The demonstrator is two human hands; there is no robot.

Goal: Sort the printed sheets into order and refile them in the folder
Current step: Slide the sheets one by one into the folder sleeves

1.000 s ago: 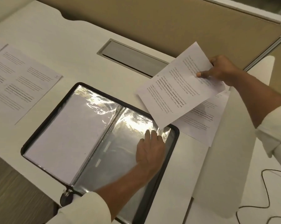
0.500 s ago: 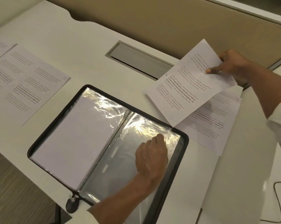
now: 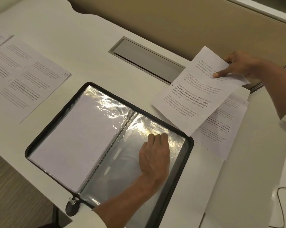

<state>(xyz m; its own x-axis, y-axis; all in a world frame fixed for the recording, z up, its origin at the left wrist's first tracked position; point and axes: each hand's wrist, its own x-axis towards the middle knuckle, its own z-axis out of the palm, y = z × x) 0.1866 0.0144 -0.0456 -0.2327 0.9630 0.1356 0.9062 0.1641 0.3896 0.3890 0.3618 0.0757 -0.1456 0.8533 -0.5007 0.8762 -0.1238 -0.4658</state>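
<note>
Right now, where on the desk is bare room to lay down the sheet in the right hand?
Widest bare desk: between the left sheets, the cable hatch and the folder. A smaller patch lies right of the folder, nearer than the right stack. Crowded: over that stack, where the right hand grips the held sheet.

The white desk (image 3: 83, 51) carried an open black-rimmed folder (image 3: 56, 119) near the middle, printed sheets (image 3: 23, 79) spread at far left, a loose stack of sheets (image 3: 221, 129) just right of the folder, and a grey hatch (image 3: 147, 60) set in farther back.
</note>
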